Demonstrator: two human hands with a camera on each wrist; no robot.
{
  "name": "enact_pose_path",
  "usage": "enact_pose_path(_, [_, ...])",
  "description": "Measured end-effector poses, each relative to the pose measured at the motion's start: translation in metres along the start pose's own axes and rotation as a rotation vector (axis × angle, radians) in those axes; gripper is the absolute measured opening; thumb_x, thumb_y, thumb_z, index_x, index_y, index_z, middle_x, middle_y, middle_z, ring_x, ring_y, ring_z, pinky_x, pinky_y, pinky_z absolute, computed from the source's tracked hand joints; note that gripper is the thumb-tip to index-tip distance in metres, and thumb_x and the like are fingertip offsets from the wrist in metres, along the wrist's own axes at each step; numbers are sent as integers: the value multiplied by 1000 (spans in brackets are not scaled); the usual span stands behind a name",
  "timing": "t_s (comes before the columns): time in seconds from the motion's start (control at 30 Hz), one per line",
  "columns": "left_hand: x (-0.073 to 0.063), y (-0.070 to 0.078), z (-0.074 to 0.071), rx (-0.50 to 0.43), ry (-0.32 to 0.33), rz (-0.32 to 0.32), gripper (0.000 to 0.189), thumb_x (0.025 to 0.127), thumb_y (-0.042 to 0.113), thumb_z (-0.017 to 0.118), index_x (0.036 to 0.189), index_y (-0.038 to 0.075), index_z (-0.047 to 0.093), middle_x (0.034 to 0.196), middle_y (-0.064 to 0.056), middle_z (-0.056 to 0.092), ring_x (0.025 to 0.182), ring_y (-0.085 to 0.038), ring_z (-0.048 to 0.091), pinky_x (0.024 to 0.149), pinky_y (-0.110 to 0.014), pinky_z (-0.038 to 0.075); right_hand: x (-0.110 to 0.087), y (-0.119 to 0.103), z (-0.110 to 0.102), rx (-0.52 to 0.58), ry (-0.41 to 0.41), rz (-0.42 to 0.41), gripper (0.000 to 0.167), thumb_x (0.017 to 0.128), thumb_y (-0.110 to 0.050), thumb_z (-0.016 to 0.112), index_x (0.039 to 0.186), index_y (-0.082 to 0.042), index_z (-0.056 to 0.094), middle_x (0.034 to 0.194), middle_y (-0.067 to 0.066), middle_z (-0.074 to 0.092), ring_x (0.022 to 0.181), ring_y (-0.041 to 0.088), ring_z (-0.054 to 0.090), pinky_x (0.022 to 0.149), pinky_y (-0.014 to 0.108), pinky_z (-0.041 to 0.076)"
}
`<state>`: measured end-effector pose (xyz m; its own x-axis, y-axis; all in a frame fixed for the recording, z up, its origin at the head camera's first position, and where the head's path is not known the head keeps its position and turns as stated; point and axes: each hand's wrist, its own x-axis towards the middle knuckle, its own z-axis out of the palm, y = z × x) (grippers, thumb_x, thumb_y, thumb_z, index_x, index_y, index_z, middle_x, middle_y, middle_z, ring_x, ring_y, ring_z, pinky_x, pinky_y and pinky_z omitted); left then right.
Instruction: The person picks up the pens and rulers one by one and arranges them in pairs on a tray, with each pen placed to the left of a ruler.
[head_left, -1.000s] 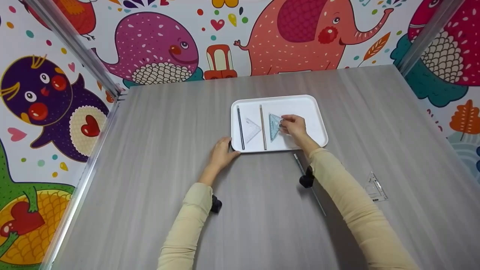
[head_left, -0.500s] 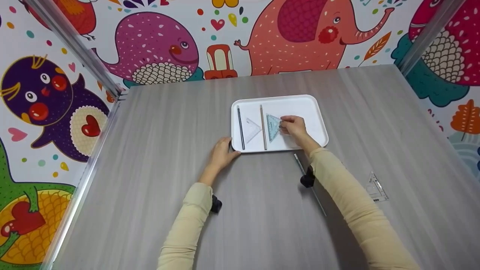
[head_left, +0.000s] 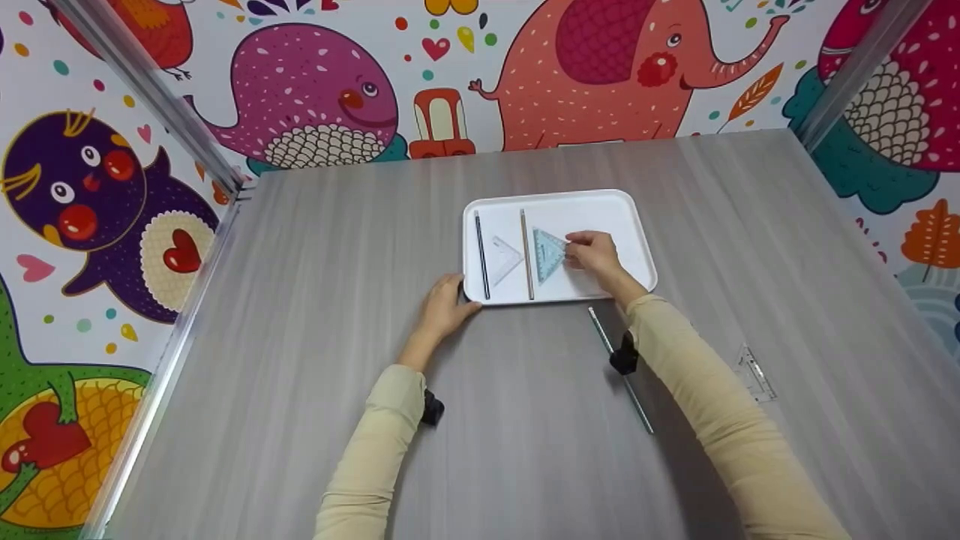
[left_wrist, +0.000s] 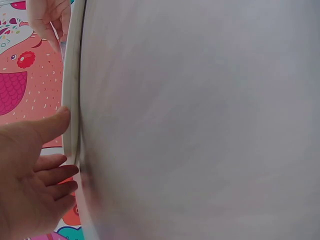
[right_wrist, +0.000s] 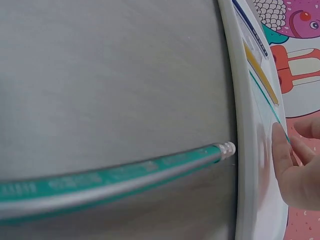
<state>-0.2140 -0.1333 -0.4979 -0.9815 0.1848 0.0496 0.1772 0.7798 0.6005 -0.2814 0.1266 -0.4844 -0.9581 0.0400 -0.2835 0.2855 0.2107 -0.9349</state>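
A white tray (head_left: 592, 210) lies on the table. My left hand (head_left: 441, 306) holds its near left corner, thumb at the front rim and fingers along the left side. Inside the tray, from left to right, are a dark pencil (head_left: 481, 255), a clear set square (head_left: 506, 261), a yellow pencil (head_left: 527, 255) and a teal-tinted set square (head_left: 548, 255). My right hand (head_left: 596, 255) is at the right tip of the teal set square, fingers loosely bent and seemingly just touching it. In the right wrist view, the fingertips (right_wrist: 278, 131) are beside its teal edge.
A green and silver pencil (head_left: 637, 405) with an eraser end lies on the table in front of the tray, partly under my right wrist. Another clear set square (head_left: 757, 375) lies right of my right forearm. Walls with painted animals (head_left: 600, 97) border the table.
The teal set square has shifted slightly left toward the yellow pencil. My right hand has then drawn back a little to the right, exposing more of it. My left hand has stayed put.
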Motion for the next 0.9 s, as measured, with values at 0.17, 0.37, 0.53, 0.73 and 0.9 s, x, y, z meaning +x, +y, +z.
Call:
enact_pose_path(0.17, [0,0,0,6,3,4,49,79,16,70,119,-6,53,116,-21,55,111,-32,50,98,-39,38,-2,0,-3,-17,-3,-17,38,83,-2,51,118,10,52,99,13,53,78,16,60,73,25,53])
enact_pose_path(0.37, [0,0,0,2,16,16,49,78,15,71,118,-8,53,116,-22,55,111,-33,50,98,-39,38,-4,-3,-13,-154,56,-63,35,80,-8,55,112,7,57,96,14,57,69,14,59,58,18,52])
enact_pose_path(0.53, [0,-1,1,0,25,26,49,78,14,71,118,-8,53,116,-22,55,112,-33,50,98,-39,38,-7,-4,-24,-340,126,-177,33,79,-10,57,106,8,61,89,16,60,63,12,55,56,17,48])
enact_pose_path(0.73, [1,-1,1,-1,25,36,49,78,13,71,117,-10,53,116,-24,55,111,-34,50,97,-40,38,-13,-3,-31,-521,129,-295,46,77,-11,57,118,9,52,103,25,57,90,32,56,77,40,46])
enact_pose_path(0.9, [2,-2,1,16,17,23,50,78,15,71,118,-9,52,117,-23,54,112,-33,49,98,-39,38,-24,-2,-29,-626,58,-358,64,75,-15,61,132,4,38,121,27,47,104,38,50,87,49,43])
